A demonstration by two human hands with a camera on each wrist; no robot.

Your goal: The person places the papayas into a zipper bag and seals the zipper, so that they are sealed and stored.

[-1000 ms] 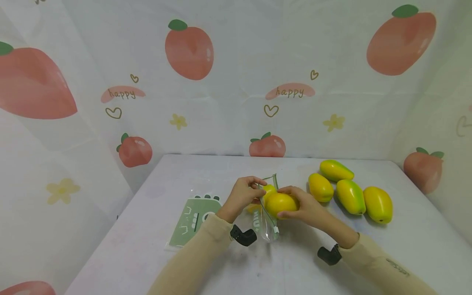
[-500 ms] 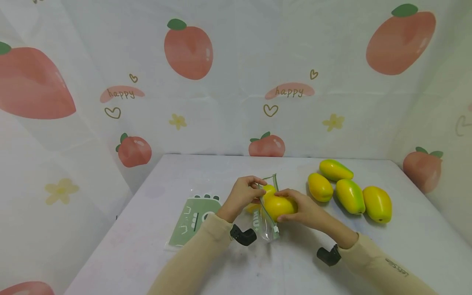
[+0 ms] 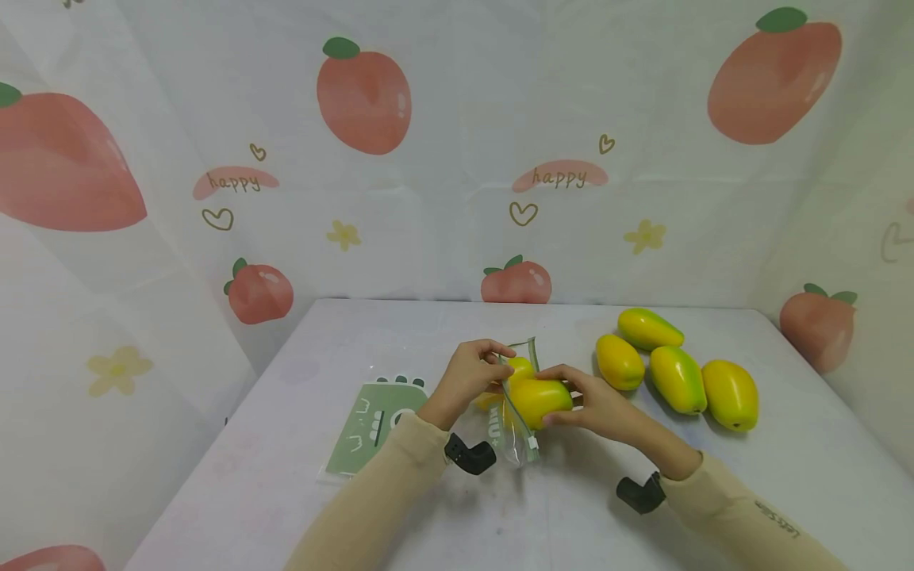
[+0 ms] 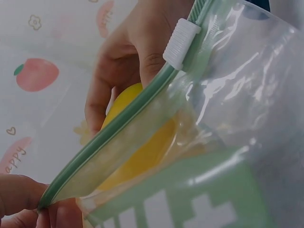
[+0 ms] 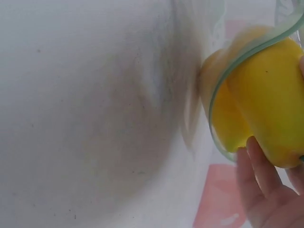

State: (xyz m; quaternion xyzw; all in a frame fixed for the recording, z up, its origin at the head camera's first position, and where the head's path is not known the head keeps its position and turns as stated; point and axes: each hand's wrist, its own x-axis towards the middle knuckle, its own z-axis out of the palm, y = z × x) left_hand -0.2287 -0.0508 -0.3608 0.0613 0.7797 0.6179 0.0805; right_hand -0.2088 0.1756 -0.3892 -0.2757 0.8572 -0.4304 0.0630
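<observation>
My left hand [image 3: 466, 379] pinches the green zip edge of a clear zip bag [image 3: 516, 454]; in the left wrist view its white slider [image 4: 181, 43] sits on the zip. The bag's mouth is open. My right hand [image 3: 598, 408] holds a yellow mango [image 3: 540, 402] with a greenish end, fingers above and thumb below. This mango is partly inside the mouth, against the zip edge. Behind it, another yellow mango [image 3: 520, 366] lies in the bag, clearer in the right wrist view as a second mango [image 5: 224, 124]. The left hand hides part of the bag.
Several yellow-green mangoes, among them a front one [image 3: 730, 395], lie grouped at the right of the white table [image 3: 571, 523]. Left of the bag lies a flat green printed zip bag [image 3: 367, 432], partly under my left forearm. A fruit-printed cloth [image 3: 443, 230] hangs behind.
The right hand has moved the mango slightly left, further into the bag's mouth, and its green end now shows. The right fingers have shifted toward that end. The left hand stays on the zip edge.
</observation>
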